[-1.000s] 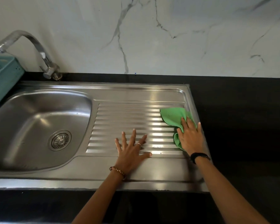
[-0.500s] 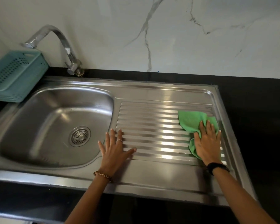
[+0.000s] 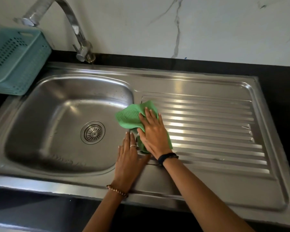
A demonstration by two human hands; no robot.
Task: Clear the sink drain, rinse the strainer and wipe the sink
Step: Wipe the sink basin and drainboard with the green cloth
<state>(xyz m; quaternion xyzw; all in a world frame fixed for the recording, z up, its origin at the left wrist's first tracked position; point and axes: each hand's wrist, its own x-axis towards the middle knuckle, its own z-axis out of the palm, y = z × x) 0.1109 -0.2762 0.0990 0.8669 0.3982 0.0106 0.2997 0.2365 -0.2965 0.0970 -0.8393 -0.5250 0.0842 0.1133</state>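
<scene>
Here, in the head view, the right hand (image 3: 153, 133) presses flat, fingers straight, on the green microfibre cloth (image 3: 131, 118) at the left end of the ribbed drainboard (image 3: 208, 128), beside the basin. The left hand (image 3: 128, 158) rests open on the steel, holding nothing. The cloth looks soft, light and bunchable: best handled under a spread palm.

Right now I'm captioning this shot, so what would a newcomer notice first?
The bright green cloth stands out, pressed flat by the right hand at the ribbed drainboard's left end, beside the stainless steel sink basin. The left hand rests flat just in front. A teal perforated plastic basket sits far left.
</scene>
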